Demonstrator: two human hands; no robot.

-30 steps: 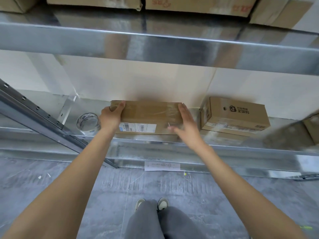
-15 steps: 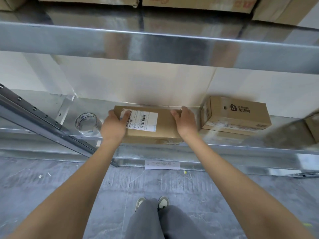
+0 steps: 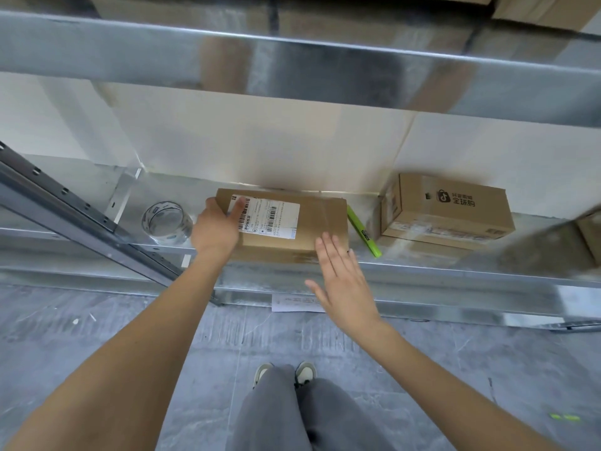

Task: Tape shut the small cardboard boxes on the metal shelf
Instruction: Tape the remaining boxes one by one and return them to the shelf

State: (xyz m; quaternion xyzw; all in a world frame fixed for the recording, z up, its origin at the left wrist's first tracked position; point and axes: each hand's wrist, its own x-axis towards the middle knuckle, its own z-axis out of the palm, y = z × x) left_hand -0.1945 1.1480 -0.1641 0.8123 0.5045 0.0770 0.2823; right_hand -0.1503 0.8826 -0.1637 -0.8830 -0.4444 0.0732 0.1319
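Right now the single head view looks down on a shiny metal shelf (image 3: 422, 268) where a flat brown cardboard box with a white shipping label (image 3: 302, 222) lies with its long axis running left to right along the shelf, close to the back wall. The left hand (image 3: 216, 229) rests on the box's left end, fingers laid over the top edge and touching the label, thumb down the near side, so it holds rather than pinches. The right hand (image 3: 341, 281) hovers just in front of the box's right near corner, fingers straight and slightly spread, holding nothing; whether the fingertips touch the cardboard cannot be told. A clear roll of packing tape (image 3: 167, 222) stands on the shelf just left of the left hand, so that hand is plainly the nearer one to it, while the right would have to cross the box. A slim bright-green cutter or pen (image 3: 362, 231) lies just right of the box, between it and a second brown printed cardboard box (image 3: 448, 209), near the right fingers. My judgement is that the tape comes next, reached leftward.
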